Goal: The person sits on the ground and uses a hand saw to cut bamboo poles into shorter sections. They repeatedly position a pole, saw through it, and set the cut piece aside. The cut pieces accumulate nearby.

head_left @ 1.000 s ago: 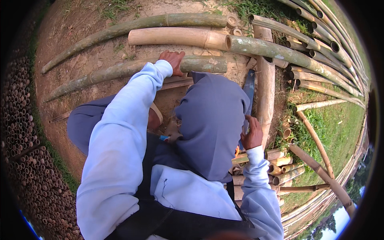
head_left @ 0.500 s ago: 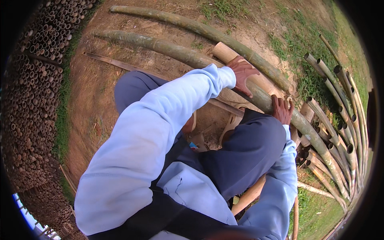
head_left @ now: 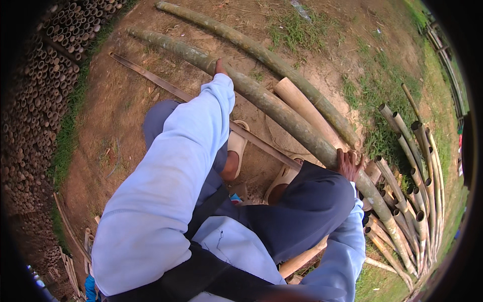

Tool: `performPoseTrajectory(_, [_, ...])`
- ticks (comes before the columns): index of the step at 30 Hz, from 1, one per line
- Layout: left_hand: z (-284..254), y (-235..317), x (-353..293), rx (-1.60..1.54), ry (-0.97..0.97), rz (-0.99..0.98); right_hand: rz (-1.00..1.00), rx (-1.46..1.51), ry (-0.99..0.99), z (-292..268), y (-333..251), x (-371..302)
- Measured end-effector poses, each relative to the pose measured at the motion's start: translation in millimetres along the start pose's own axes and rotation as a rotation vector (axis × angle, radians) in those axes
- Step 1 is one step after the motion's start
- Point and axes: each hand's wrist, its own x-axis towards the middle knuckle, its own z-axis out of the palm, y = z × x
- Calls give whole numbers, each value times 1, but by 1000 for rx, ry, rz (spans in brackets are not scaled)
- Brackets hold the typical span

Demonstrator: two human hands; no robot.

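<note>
My left hand (head_left: 220,67) rests on the long green bamboo pole (head_left: 282,113), grip mostly hidden by my sleeve, can't tell. My right hand (head_left: 349,163) grips the same pole farther down. A tan pole (head_left: 307,110) lies just beside it, cut bamboo pile (head_left: 410,176) near its lower end.

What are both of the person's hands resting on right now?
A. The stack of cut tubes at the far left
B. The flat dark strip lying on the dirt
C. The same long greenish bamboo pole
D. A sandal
C: the left hand and the right hand both rest on one long greenish bamboo pole that runs slantwise across the dirt, one hand nearer each end.
</note>
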Motion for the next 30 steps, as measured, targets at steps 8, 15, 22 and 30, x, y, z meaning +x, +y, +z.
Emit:
performPoseTrajectory(8, [6,-30,23,6,-16,62,111,115,131,15,0,-43])
performPoseTrajectory(15, [40,-47,-43,9,-464,157,233,64,132,12,38,-63])
performPoseTrajectory(22, [121,-18,-59,153,-512,-46,326,54,17,-46,68,19])
performPoseTrajectory(30, [106,73,-41,2169,-1055,957,298,-53,-256,-5,134,145])
